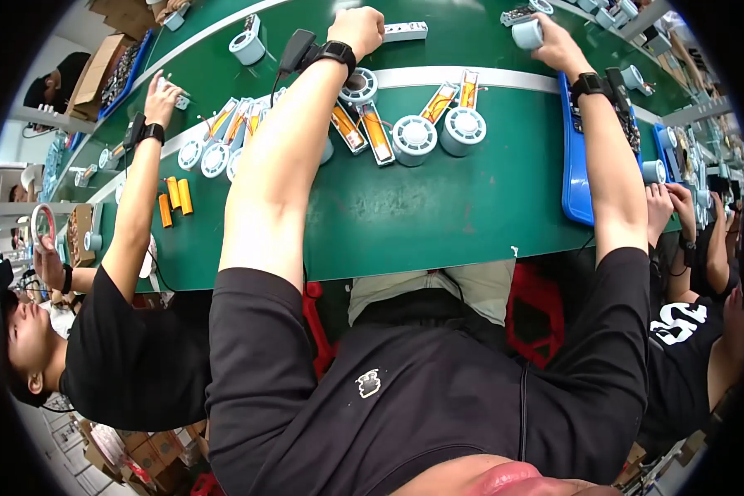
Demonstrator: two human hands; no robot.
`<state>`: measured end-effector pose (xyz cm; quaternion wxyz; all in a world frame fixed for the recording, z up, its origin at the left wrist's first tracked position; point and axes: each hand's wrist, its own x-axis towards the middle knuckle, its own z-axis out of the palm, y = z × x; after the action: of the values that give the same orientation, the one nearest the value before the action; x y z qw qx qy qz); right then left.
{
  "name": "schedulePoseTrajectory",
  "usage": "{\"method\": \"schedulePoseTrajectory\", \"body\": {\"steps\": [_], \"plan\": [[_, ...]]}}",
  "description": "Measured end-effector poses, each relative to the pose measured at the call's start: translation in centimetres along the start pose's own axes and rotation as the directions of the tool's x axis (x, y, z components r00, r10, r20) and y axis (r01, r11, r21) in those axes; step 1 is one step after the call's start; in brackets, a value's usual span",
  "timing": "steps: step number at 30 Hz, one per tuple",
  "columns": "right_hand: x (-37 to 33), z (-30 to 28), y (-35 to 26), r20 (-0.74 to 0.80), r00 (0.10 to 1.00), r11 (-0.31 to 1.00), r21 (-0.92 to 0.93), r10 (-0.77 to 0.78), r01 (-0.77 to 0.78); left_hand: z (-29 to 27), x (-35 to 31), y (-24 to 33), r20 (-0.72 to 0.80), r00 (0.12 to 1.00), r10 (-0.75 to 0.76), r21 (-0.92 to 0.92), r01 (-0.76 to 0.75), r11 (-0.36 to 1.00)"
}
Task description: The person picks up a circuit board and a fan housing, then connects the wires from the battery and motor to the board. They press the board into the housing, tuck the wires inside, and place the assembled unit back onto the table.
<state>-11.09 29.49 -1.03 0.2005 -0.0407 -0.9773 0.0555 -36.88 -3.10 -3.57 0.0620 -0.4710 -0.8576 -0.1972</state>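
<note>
Right hand [554, 45] is gripping a small grey cup [527, 34] at the far edge of the green surface [405, 215], open end pointing left, long axis sideways. Left hand [357, 29] is resting curled beside a grey bar [406, 31].

grey cyl. part [527, 34] on belt edge
</note>
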Motion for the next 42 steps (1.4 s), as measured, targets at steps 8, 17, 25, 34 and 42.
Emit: {"method": "schedulePoseTrajectory", "body": {"steps": [8, 17, 25, 34, 42], "plan": [[-9.6, -11.8, -19.4, -0.159, 0.828, 0.775, 0.48, 0.538, -0.412, -14.4, -8.7, 12.6, 0.074, 0.997, -0.033, -0.141, 0.043, 0.989], [-18.4, -5.4, -22.5, 0.204, 0.792, 0.754, 0.244, 0.575, -0.61, -12.1, -24.1, 17.6, 0.007, 0.99, 0.142, -0.296, -0.134, 0.946], [-21.4, -5.7, -3.1, 0.072, 0.695, 0.674, -0.336, 0.715, -0.658, -9.5, -28.0, 20.9, 0.125, 0.948, 0.293, -0.531, -0.185, 0.827], [-21.9, -7.3, -8.2, -0.331, 0.811, 0.867, 0.051, 0.482, -0.495, -7.8, -26.3, 21.2, 0.126, 0.901, 0.414, -0.544, -0.286, 0.788], [-23.1, -8.1, -26.9, -0.175, 0.962, 0.566, 0.824, 0.211, 0.026, -4.8, -25.7, 24.4, -0.21, 0.942, 0.263, -0.689, -0.334, 0.643]]}}
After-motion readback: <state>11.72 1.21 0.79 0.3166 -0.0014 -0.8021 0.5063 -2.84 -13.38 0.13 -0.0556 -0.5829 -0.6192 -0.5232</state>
